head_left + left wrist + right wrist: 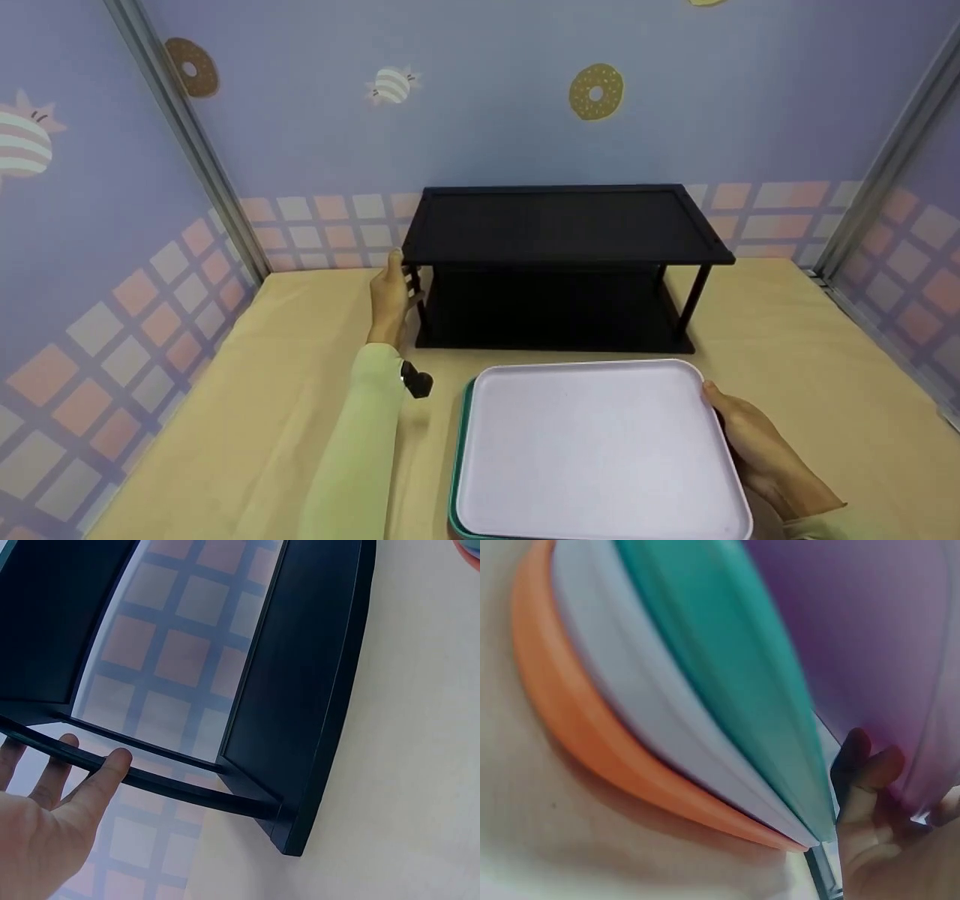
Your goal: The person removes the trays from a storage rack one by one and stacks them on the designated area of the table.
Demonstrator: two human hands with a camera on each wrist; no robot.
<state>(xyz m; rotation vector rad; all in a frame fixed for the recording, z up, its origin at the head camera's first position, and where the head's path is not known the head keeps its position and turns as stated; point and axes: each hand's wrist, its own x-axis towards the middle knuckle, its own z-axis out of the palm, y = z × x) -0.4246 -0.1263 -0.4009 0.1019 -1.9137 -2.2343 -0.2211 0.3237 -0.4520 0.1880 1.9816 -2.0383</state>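
Observation:
A black two-tier rack (555,225) stands against the back wall. My left hand (390,296) holds its left front post, the thumb near the corner of the upper shelf. In the left wrist view the fingers lie across and behind that post (195,795). My right hand (757,442) grips the right edge of a pale lavender tray (600,442), thumb at the rim and fingers underneath. The right wrist view shows this tray tilted up from a teal tray (720,652). Below that lie a pale grey tray (645,697) and an orange tray (577,735).
A cream cloth (277,390) covers the table. Patterned walls (487,135) close off the back and both sides, with metal posts (187,142) at the corners. The rack's lower shelf (547,315) sits just behind the tray stack.

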